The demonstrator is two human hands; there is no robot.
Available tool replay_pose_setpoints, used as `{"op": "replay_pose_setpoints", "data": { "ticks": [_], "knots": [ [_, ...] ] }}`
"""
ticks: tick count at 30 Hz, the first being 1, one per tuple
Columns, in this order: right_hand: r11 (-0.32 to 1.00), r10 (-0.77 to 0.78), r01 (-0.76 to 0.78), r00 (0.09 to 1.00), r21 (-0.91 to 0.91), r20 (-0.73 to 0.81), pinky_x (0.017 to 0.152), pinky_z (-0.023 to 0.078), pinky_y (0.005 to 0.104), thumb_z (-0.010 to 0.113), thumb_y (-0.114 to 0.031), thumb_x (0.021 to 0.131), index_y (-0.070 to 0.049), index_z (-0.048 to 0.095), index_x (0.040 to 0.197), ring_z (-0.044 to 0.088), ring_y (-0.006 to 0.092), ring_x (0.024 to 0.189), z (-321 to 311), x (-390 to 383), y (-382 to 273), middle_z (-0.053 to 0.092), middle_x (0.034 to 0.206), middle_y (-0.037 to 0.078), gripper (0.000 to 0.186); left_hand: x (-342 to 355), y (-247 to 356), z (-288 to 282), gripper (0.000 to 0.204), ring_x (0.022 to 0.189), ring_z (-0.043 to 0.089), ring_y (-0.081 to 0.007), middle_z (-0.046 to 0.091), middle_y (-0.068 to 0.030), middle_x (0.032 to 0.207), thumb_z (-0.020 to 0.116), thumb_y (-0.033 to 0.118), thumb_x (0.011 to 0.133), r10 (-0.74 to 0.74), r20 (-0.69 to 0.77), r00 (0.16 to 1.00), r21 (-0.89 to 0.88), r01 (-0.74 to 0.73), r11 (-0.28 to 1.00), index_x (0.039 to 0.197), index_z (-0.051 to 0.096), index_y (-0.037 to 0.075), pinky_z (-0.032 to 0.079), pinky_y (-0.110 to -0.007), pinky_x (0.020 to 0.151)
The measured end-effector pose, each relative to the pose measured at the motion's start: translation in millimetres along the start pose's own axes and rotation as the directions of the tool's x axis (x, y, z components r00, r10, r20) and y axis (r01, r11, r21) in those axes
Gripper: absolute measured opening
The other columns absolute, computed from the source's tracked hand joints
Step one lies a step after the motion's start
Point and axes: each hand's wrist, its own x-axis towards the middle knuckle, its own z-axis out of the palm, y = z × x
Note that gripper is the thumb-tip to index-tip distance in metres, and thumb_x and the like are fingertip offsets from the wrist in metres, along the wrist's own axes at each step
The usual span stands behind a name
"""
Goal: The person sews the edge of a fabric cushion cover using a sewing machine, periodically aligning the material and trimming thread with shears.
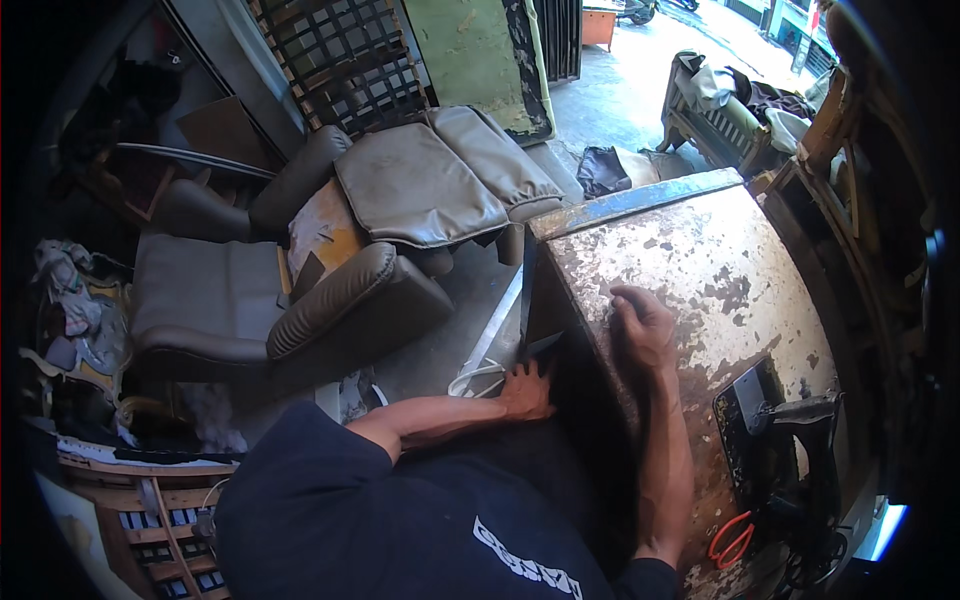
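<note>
My left hand is low beside the worktable, its fingers spread and nothing visible in them. Just left of it lies a loop of white cord. My right hand rests at the left edge of the worktable, whose pale paint is worn and flaking. Its fingers are curled in, and whatever they may hold is hidden. A black sewing machine stands on the table to the right of my right forearm. Orange-handled scissors lie near it.
A grey padded armchair stands at the left, with a grey cushion beyond it. Behind leans a webbed frame next to a green panel. A bench piled with cloth is at the far right. Slatted wood lies at lower left.
</note>
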Motion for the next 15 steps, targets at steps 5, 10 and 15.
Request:
{"op": "replay_pose_setpoints", "data": {
  "ticks": [5,10,15],
  "knots": [
    [0.649,-0.544,0.494,0.833,-0.579,0.100,0.082,0.057,0.0402,0.068,-0.005,0.092,-0.004,0.074,0.111,0.073,0.0351,0.094,9,-3,-1,0.074,0.101,0.018,0.020,10,-1,15,0.110,0.131,0.051,-0.0510,0.042,-0.0335,0.154,0.081,0.052,0.080,-0.004,-0.050,0.999,0.014,0.005,1.000,0.168,0.025,0.017,0.044,-0.067,0.105],
    [0.669,-0.539,0.481,0.839,-0.566,0.075,0.082,0.058,0.0400,0.068,-0.007,0.093,-0.003,0.075,0.109,0.074,0.0349,0.094,0,-5,3,0.074,0.100,0.018,0.018,10,9,11,0.112,0.131,0.051,-0.0498,0.042,-0.0326,0.154,0.083,0.048,0.079,-0.022,-0.036,0.999,0.029,0.023,0.999,0.168,0.022,0.018,0.045,-0.065,0.105],
    [0.679,-0.545,0.486,0.836,-0.550,0.067,0.082,0.058,0.0410,0.068,-0.008,0.095,-0.003,0.075,0.109,0.073,0.0356,0.093,4,-5,1,0.075,0.101,0.018,0.017,8,0,17,0.112,0.130,0.052,-0.0492,0.044,-0.0305,0.151,0.082,0.046,0.079,-0.034,-0.052,0.998,0.024,0.035,0.999,0.169,0.020,0.017,0.045,-0.064,0.105]
  ]
}}
